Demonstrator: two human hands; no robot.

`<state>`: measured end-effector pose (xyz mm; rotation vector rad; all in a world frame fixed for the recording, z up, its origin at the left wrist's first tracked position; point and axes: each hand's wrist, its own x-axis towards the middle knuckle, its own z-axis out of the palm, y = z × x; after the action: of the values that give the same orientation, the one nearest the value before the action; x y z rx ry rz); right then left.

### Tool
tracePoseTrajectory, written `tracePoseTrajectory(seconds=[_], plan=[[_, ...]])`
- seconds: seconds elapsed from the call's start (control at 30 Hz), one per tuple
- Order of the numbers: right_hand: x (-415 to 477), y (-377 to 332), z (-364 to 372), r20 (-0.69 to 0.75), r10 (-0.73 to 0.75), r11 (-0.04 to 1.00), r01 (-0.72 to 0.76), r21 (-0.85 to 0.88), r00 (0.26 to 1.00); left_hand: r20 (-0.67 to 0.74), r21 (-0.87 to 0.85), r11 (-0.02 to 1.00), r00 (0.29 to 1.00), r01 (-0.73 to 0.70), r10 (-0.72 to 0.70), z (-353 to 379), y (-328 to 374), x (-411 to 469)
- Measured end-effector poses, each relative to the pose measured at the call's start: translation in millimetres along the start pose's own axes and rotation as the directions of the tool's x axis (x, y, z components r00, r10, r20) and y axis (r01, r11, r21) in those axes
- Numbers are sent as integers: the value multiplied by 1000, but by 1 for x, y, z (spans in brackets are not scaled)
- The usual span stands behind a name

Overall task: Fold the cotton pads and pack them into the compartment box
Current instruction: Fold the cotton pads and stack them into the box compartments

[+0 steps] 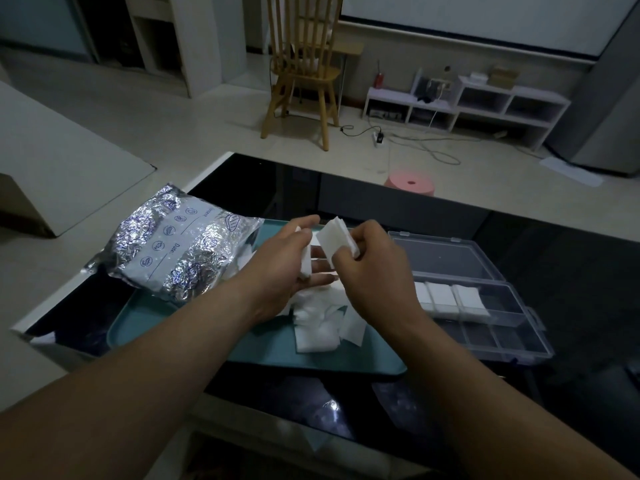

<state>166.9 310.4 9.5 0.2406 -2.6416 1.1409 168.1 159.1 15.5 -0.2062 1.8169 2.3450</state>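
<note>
Both hands are up over the tray [145, 320] in the middle of the table [571, 271], which is black glass w/ a glossy, mirror-like top. The left hand [294, 261] has a folded pad [306, 263] tucked btw thumb and fingers, with the fingers mostly straight. The right hand [370, 268] is curled, pinching a small stack of pads [337, 240], soft white squares fanned a bit at the corners.

Under the hands is a loose pile [322, 317] of more pads, fluffy and overlapping, lying on the tray, which is smooth teal plastic w/ rounded corners. On the left, half on the tray, sits a crinkly silver foil bag [180, 247] w/ a printed clear strip.

Just right of the tray is the compartment box [485, 337], clear plastic, w/ its lid [446, 254] flipped open to the far side. The far row has packed pads [443, 299] in neat white blocks. The right wrist covers that row's left end, so I can't tell how many are in there.

Far side, on the floor: a round pink stool [410, 181], a wooden spindle-back chair [304, 74], and a low white shelf unit [467, 102] w/ cables trailing.
</note>
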Motion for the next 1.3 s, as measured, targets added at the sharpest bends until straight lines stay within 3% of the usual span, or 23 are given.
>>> tracePoseTrajectory(seconds=[0.1,0.2,0.4,0.5,0.73,1.0,1.17,1.3], plan=[[-4,-4,2,-15,-47,998,46,-52,999,-12,88,994,998,-60,62,5,-4,1],[-9,-12,7,8,-92,992,92,-86,996,14,71,995,998,-67,66,9,-8,1],[-10,-8,8,132,-279,959,284,-20,951,53,-187,979,996,78,-69,1,-1,2],[-6,-4,-2,175,-333,938,344,-33,926,135,-202,961,977,190,-164,-6,2,2],[-4,-6,-13,326,-233,956,155,247,916,281,-197,932,928,306,-245,-11,-2,5],[-3,-5,-16,326,-266,941,170,293,907,208,-142,953,949,268,-236,-11,-2,3],[-1,0,-7,351,-266,957,202,207,898,225,-120,954,944,273,-242,-3,3,-6],[6,-5,-14,280,-77,951,-14,309,957,75,-232,953,980,196,-184,-10,8,0]])
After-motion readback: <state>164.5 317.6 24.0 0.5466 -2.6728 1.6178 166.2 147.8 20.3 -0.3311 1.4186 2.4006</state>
